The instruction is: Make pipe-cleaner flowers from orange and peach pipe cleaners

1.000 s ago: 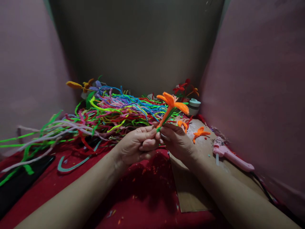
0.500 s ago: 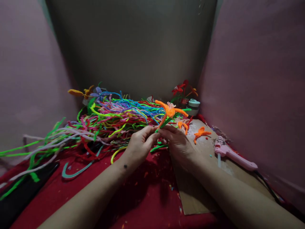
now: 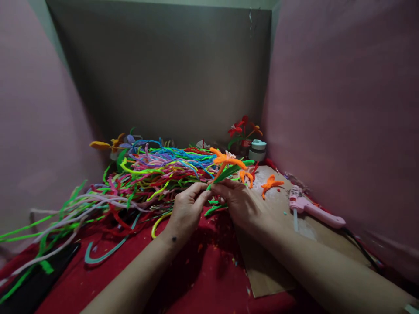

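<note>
An orange pipe-cleaner flower (image 3: 227,160) on a green stem (image 3: 222,174) is held up in front of me over the red cloth. My left hand (image 3: 187,208) pinches the lower end of the stem with its fingertips. My right hand (image 3: 237,199) is closed round the same stem just beside it, thumb and fingers meeting the left hand's. Short green pieces (image 3: 213,209) lie on the cloth under the hands.
A big heap of many-coloured pipe cleaners (image 3: 153,170) fills the left and middle. A pink glue gun (image 3: 310,209) lies on a cardboard sheet (image 3: 278,270) at right, near orange petals (image 3: 271,184), a small white jar (image 3: 257,150) and red flowers (image 3: 240,128). Walls close in on three sides.
The flower has tipped lower and moved slightly left. My left hand has turned so its fingertips pinch the stem. The view has tilted up, showing more wall.
</note>
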### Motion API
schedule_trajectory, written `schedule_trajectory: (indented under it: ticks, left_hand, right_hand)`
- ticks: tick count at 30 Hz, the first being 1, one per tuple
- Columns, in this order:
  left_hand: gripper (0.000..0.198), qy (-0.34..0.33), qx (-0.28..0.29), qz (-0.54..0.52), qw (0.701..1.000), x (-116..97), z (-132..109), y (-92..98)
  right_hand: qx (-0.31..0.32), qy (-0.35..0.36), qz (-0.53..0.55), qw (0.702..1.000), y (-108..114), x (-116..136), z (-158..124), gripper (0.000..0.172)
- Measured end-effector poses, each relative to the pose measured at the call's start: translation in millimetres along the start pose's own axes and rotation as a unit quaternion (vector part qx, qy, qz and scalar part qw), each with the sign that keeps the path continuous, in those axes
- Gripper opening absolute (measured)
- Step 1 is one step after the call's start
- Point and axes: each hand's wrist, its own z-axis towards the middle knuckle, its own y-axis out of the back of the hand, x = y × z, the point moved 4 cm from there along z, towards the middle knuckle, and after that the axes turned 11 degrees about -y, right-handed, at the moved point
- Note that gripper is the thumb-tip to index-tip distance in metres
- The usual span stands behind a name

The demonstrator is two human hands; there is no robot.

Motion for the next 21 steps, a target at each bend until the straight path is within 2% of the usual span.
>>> schedule_trajectory:
  ticks: [5, 9, 12, 15, 21]
  left_hand:
    - [0.016, 0.029, 0.0, -0.039, 0.999, 4, 0, -1.8]
    - [0.02, 0.059, 0.006, -0.109, 0.992, 9, 1, -4.7]
    - [0.023, 0.084, 0.014, -0.173, 0.981, 13, 1, -6.9]
    - [0.024, 0.127, 0.029, -0.27, 0.954, 17, 0, -10.7]
    - [0.018, 0.188, 0.07, -0.436, 0.878, 21, -2, -16.9]
  right_hand:
    - [-0.013, -0.004, -0.02, 1.0, -2, 4, -4, 0.023]
    - [-0.028, 0.003, -0.062, 0.998, 2, 1, -3, 0.025]
    - [-0.021, 0.01, -0.05, 0.998, 4, -5, 1, 0.027]
    - [0.004, 0.017, -0.028, 0.999, 5, -12, 7, 0.028]
    - [0.051, -0.006, 0.005, 0.999, 4, -14, 12, 0.021]
